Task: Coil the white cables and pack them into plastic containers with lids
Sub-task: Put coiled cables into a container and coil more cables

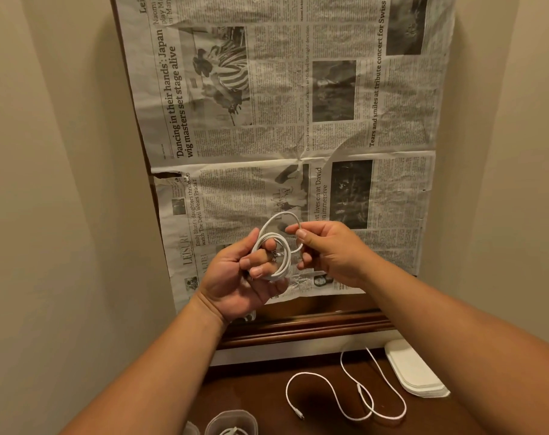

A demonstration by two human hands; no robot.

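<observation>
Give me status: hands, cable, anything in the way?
Left hand grips the coiled cable; right hand pinches its free loop. Second cable lies loose on the table. Nothing blocking; container at near edge.

A single wide-angle view from the person's head looks forward and slightly down, squarely facing the newspaper (298,120) that rises behind the table's (251,390) far edge. It sits close: the left hand (235,277) and right hand (326,252) fill the middle, with only the table's far strip showing below.

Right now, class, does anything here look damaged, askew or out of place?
The newspaper ahead hangs sideways, headlines running vertically, and is torn at its left edge. One white cable lies uncoiled on the table.
</observation>
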